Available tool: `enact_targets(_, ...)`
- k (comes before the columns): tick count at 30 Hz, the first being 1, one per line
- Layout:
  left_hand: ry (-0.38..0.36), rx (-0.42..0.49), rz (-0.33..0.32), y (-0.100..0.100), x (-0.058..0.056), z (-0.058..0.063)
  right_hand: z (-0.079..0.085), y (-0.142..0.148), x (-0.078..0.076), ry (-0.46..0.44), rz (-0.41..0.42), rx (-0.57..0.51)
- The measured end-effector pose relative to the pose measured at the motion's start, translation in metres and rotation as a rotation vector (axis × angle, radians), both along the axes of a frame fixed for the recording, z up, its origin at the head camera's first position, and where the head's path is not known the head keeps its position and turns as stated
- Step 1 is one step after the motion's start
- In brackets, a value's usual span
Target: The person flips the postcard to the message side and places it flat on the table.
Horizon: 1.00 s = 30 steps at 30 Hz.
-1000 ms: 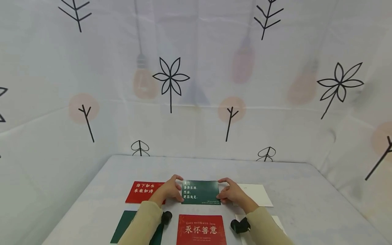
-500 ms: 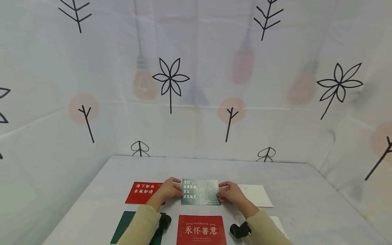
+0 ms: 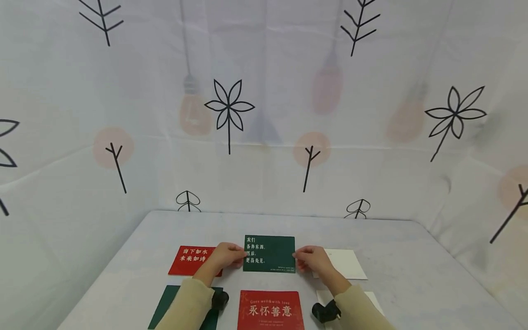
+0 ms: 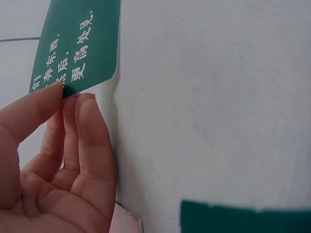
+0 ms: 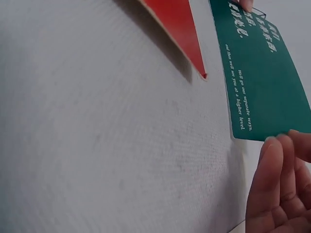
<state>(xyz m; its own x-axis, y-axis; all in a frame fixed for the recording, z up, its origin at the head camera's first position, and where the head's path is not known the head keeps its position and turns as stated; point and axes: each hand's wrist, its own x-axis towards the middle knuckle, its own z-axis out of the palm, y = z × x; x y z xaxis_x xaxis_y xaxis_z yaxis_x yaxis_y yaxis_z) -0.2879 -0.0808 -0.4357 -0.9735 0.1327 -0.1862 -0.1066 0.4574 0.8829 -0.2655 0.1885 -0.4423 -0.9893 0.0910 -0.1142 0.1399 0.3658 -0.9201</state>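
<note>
A green card (image 3: 276, 252) with white lettering is held up in the middle of the head view, tilted toward me. My left hand (image 3: 224, 258) pinches its left edge between thumb and fingers, as the left wrist view shows up close. On the opposite edge, my right hand (image 3: 316, 262) pinches the card the same way. In the right wrist view the card's lower edge appears raised off the table, above its shadow. Directly in front of it a red card (image 3: 271, 311) with white lettering lies flat.
Another red card (image 3: 187, 262) lies behind my left forearm, and a white card (image 3: 348, 264) behind my right. Nearer, a green card (image 3: 165, 300) and a white card (image 3: 373, 300) are partly covered by my sleeves. All rest on the white table (image 3: 420, 270), backed by a patterned cloth (image 3: 264, 178).
The green card has risen off the table and turned more upright, catching glare midway. Both hands have shifted their grip from its corners toward the middle of its side edges.
</note>
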Motion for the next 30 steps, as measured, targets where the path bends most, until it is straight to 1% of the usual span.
enact_targets(6,0.017,0.035,-0.009,-0.004,0.002,0.004,0.001,-0.001,-0.001,0.009,0.024,-0.090)
enact_targets(13,-0.001,0.068,-0.002,-0.006,-0.001,0.004,0.004,-0.001,-0.003,0.027,0.021,-0.172)
enact_targets(22,-0.030,0.171,0.006,-0.008,0.000,0.008,0.007,0.000,-0.002,0.045,0.015,-0.234)
enact_targets(30,-0.059,0.281,0.015,-0.011,-0.002,0.005,0.009,-0.001,0.000,0.065,0.019,-0.266)
